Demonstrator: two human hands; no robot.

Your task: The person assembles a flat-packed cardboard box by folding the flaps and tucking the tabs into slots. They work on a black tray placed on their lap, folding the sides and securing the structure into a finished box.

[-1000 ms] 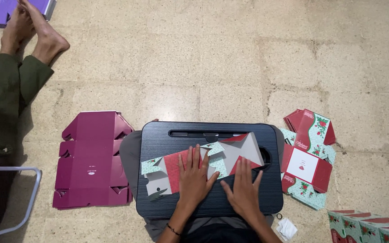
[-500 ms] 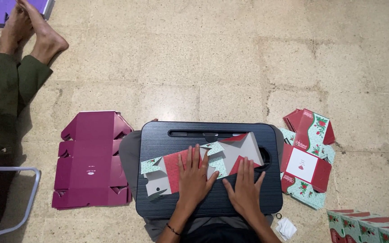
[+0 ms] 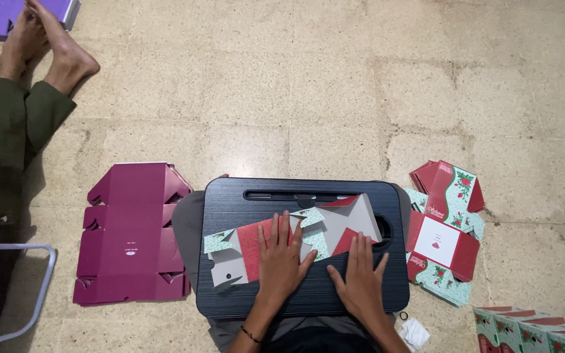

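Note:
A flat unfolded carton blank (image 3: pixel 331 225), red, mint-green and grey inside, lies across a black lap tray (image 3: pixel 243 196). My left hand (image 3: pixel 282 258) presses flat on the blank's red middle panel, fingers spread. My right hand (image 3: pixel 361 278) rests flat on the tray just below the blank's right part, its fingertips touching the red flap. One grey flap at the right stands slightly raised. Neither hand grips anything.
A stack of maroon flat carton blanks (image 3: pixel 132 238) lies on the tiled floor at the left. Red and mint blanks (image 3: pixel 446 235) are piled at the right, with folded boxes (image 3: pixel 537 330) at the lower right. Another person's legs and bare feet (image 3: pixel 47 52) stretch along the far left beside a metal frame (image 3: pixel 27 294).
Both hands have shifted only slightly on the blank; my right hand slid a little lower on the tray. The blank stays in place.

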